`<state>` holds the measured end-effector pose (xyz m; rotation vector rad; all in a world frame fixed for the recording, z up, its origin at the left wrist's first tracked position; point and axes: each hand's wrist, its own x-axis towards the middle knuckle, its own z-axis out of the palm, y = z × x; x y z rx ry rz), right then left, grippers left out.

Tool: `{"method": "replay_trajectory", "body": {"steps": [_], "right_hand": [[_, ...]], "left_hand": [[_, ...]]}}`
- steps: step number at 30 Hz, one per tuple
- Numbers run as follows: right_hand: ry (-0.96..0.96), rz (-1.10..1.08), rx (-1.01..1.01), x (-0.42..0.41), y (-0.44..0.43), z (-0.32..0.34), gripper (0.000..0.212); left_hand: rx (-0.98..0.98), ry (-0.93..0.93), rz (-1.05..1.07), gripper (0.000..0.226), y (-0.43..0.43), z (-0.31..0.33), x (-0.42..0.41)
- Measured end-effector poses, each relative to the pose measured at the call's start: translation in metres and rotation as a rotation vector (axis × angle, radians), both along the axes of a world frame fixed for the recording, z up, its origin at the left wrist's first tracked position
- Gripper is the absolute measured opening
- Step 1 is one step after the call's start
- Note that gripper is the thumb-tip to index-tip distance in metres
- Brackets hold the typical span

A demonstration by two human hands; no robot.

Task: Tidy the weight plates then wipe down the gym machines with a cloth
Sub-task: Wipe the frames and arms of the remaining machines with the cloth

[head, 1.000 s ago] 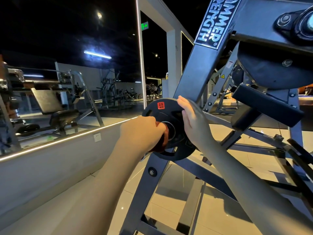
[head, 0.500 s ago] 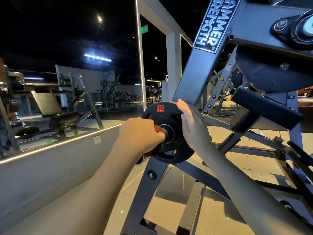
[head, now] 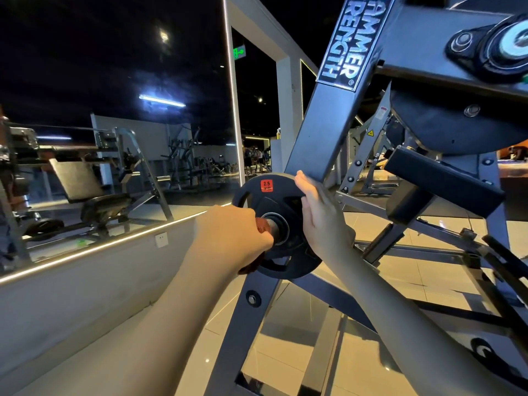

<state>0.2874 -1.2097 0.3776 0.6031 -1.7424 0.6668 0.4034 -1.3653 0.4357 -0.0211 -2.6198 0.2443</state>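
The black weight plate (head: 268,201) sits upright on a steel peg (head: 275,227) that juts from the slanted grey frame (head: 323,132) of the machine, and its red label (head: 266,185) reads 2.5 at the top of its face.

In front of the plate's centre, the left hand (head: 228,238) is balled into a tight grip around a reddish-brown thing (head: 261,225) at the end of the peg; whether it is a cloth or a cap I cannot tell.

On the plate's right rim the right hand (head: 320,221) has a grip on the edge, thumb lying up the face, fingers hidden behind.

Above the plate the frame carries a Hammer Strength nameplate (head: 351,41). To the right of the plate is a black pad (head: 440,178). To the left of the plate runs a wall mirror (head: 114,81), with a white socket (head: 161,240) under it. Below the plate lies a glossy tiled floor (head: 285,352).
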Motion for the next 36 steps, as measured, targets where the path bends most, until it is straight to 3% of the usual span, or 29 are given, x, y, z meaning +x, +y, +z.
{"method": "replay_trajectory", "body": {"steps": [8,14,24,36], "right_hand": [[-0.06,0.047,0.01,0.002,0.001,0.001,0.045],[-0.034,0.083,-0.034,0.012,0.0,0.006,0.039],[-0.173,0.135,-0.055,0.021,-0.002,0.011,0.043],[-0.2,0.136,-0.11,0.021,-0.005,0.009,0.045]], "left_hand": [[0.133,-0.134,-0.031,0.035,0.018,0.015,-0.042],[0.089,0.059,-0.017,0.034,0.004,-0.004,-0.009],[0.198,-0.157,-0.043,0.045,0.013,0.015,-0.046],[0.188,-0.026,-0.061,0.028,-0.011,0.001,0.021]]}}
